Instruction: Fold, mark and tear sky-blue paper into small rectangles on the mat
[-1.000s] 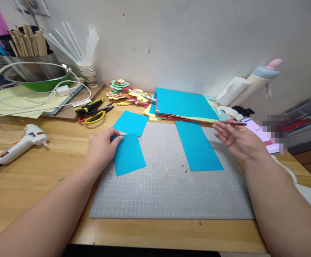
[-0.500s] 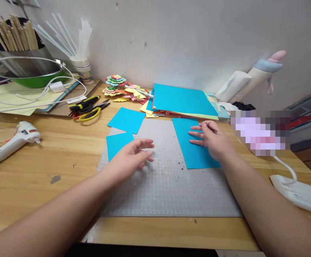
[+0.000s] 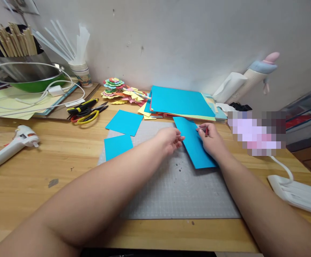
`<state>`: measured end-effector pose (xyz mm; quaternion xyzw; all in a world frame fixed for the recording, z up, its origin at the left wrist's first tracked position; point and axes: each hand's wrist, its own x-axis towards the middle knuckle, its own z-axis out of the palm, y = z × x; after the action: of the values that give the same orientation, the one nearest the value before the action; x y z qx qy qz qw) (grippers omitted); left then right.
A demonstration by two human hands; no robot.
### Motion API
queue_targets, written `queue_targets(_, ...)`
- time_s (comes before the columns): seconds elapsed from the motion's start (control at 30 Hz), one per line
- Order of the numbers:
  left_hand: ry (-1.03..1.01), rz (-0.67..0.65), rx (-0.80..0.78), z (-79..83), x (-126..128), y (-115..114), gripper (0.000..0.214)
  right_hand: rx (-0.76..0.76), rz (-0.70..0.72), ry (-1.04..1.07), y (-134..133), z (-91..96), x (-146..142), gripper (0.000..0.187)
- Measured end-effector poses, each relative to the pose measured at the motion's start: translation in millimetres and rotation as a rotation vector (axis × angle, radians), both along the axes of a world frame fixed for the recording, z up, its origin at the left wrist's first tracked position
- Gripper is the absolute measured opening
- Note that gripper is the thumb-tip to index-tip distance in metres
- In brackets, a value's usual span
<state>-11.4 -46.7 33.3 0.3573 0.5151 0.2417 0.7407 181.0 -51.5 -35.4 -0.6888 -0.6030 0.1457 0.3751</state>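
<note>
My right hand (image 3: 210,141) holds a slim dark red pencil (image 3: 206,132) between curled fingers, at the right side of a blue paper sheet (image 3: 190,137). That sheet is slightly bowed over the grey gridded cutting mat (image 3: 161,192). Whether the right fingers also pinch its edge I cannot tell. At the sheet's left edge is my left hand (image 3: 171,141), its fingers bent and a little apart, the tips at or touching the paper. Two smaller blue paper pieces (image 3: 124,122) lie on the left; my left forearm covers part of the nearer piece (image 3: 118,146).
Stacked coloured paper (image 3: 182,101) lies by the wall, beside paper flowers (image 3: 114,84). Scissors (image 3: 88,116) and a black-yellow cutter (image 3: 83,106) are at back left. A glue gun (image 3: 13,144) rests far left, a white power strip (image 3: 297,192) at right.
My left hand has moved right, from above the small pieces to the larger sheet. My right fingers have curled in, and the sheet has shifted and bowed.
</note>
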Motion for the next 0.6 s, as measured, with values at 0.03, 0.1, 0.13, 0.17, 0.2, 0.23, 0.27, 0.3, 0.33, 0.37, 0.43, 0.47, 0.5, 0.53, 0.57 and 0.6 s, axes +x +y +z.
queue_targets(0.03, 0.033, -0.016, 0.020, -2.6, 5.7, 0.1, 0.036, 0.003, 0.000, -0.011, 0.7, -0.6, -0.4, 0.023)
queue_targets(0.1, 0.099, -0.063, 0.071, -7.9, 13.2, -0.8, 0.036, 0.009, 0.010, -0.033, 1.8, -0.3, 0.8, 0.023)
queue_targets(0.13, 0.133, -0.087, 0.101, -9.5, 14.4, -1.5, 0.035, 0.014, 0.015, -0.047, 2.0, 1.0, 2.7, 0.024)
queue_targets(0.17, 0.165, -0.106, 0.137, -9.7, 13.5, -2.5, 0.034, 0.021, 0.014, -0.066, 1.8, 2.9, 5.5, 0.026)
queue_targets(0.2, 0.194, -0.116, 0.179, -8.0, 10.3, -3.5, 0.032, 0.028, 0.008, -0.092, 1.3, 5.6, 9.0, 0.028)
queue_targets(0.23, 0.216, -0.113, 0.229, -4.1, 4.8, -4.7, 0.027, 0.032, -0.001, -0.126, 0.7, 8.6, 13.1, 0.030)
queue_targets(0.27, 0.230, -0.100, 0.285, 1.8, -3.0, -6.2, 0.021, 0.029, -0.007, -0.168, 0.0, 11.8, 17.3, 0.030)
queue_targets(0.3, 0.233, -0.077, 0.349, 9.5, -12.7, -8.0, 0.012, 0.017, -0.005, -0.216, -0.6, 14.5, 21.3, 0.030)
queue_targets(0.33, 0.226, -0.043, 0.420, 18.2, -24.0, -10.2, 0.011, -0.004, 0.006, -0.263, -1.0, 16.7, 24.6, 0.028)
queue_targets(0.37, 0.214, -0.007, 0.488, 27.1, -36.5, -12.9, 0.014, -0.031, 0.021, -0.308, -1.5, 18.3, 26.7, 0.027)
queue_targets(0.43, 0.182, 0.058, 0.604, 42.1, -62.7, -19.8, 0.018, -0.079, 0.040, -0.380, -2.9, 20.0, 26.5, 0.027)
queue_targets(0.47, 0.160, 0.099, 0.679, 46.8, -75.7, -24.2, 0.017, -0.093, 0.032, -0.411, -4.4, 20.9, 23.8, 0.028)
queue_targets(0.5, 0.146, 0.170, 0.816, 49.2, -88.1, -29.1, 0.015, -0.092, 0.020, -0.436, -6.9, 22.6, 19.4, 0.029)
queue_targets(0.53, 0.162, 0.212, 0.906, 49.2, -99.8, -34.7, 0.010, -0.066, 0.019, -0.442, -10.7, 25.3, 13.4, 0.031)
queue_targets(0.57, 0.204, 0.242, 0.964, 47.0, -110.6, -40.7, 0.006, -0.024, 0.038, -0.430, -15.8, 29.2, 5.9, 0.033)
queue_targets(0.6, 0.281, 0.255, 1.015, 43.0, -120.7, -47.2, 0.006, 0.044, 0.100, -0.391, -22.4, 34.1, -3.0, 0.038)
